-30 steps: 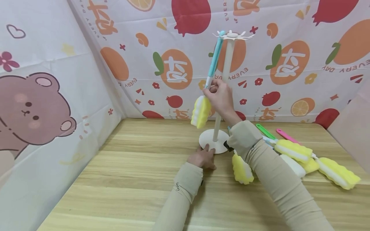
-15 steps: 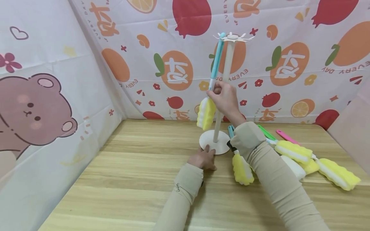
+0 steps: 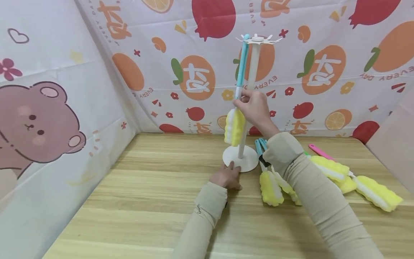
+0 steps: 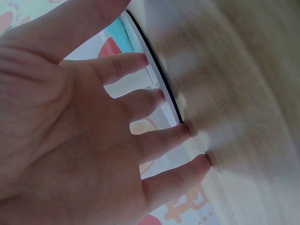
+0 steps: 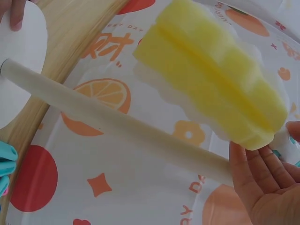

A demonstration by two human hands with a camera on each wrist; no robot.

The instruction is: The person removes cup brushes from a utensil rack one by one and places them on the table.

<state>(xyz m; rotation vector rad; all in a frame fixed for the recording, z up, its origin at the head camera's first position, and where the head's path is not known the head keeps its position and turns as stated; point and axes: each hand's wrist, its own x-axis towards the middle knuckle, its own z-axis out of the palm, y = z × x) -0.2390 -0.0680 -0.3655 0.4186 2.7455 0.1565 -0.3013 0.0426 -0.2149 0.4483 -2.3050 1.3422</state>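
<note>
A white stand has a round base (image 3: 232,154), a pole (image 3: 254,63) and a crown of hooks (image 3: 258,38) on top. Pinched by its white neck, a sponge bottle brush (image 3: 233,127) is held in my right hand (image 3: 257,108) just left of the pole. Its turquoise handle (image 3: 242,68) points up, the tip overlapping a hook at the crown. In the right wrist view the yellow-and-white sponge (image 5: 211,79) hangs free, beyond the right hand's fingers (image 5: 255,171). My left hand (image 3: 225,177) rests at the base's front edge; its fingers (image 4: 126,105) are spread, fingertips on the rim and wood.
Several more sponge brushes lie right of the stand, partly under the right sleeve: one near the base (image 3: 271,189), another at the far right (image 3: 376,192), with a pink handle (image 3: 321,151) showing behind. Printed cloth (image 3: 207,21) hangs behind the wooden table (image 3: 145,216).
My right hand has shifted slightly right with the brush, whose sponge end has swung toward the pole so that it hangs more upright. The left hand stays on the base.
</note>
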